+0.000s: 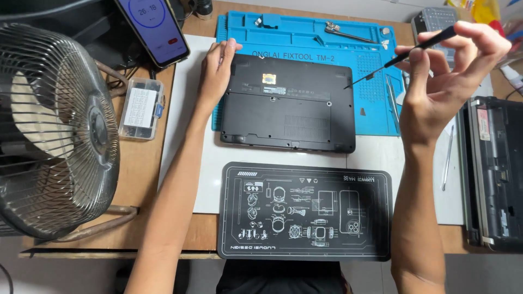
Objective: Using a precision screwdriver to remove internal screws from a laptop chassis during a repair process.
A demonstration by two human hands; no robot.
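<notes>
A black, rectangular laptop computer (pixel 289 103) lies bottom panel up at the upper centre of the frame, resting partly on a blue silicone repair mat (pixel 305 38) and partly on a white sheet (pixel 185 158) that covers the wooden table (pixel 139 179). The left hand (pixel 215 71) lies flat on the laptop's upper left corner, fingers together and curled over the edge, gripping nothing else. The right hand (pixel 447 71), at the upper right of the frame, pinches a slim black precision screwdriver (pixel 403 54) between thumb and fingertips. The tool slants down to the left, and its tip stands at the laptop's right edge; whether the tip sits in a screw head cannot be told at this resolution. A black work mat with white line diagrams (pixel 305 209) lies just below the laptop, at the lower centre. A round wire-guard fan (pixel 54 130) fills the left side of the frame. A small clear plastic parts box (pixel 140 109) sits between the fan and the white sheet. A smartphone with a lit screen (pixel 152 27) stands at the upper left. A second dark device (pixel 498 174) lies along the right edge.
</notes>
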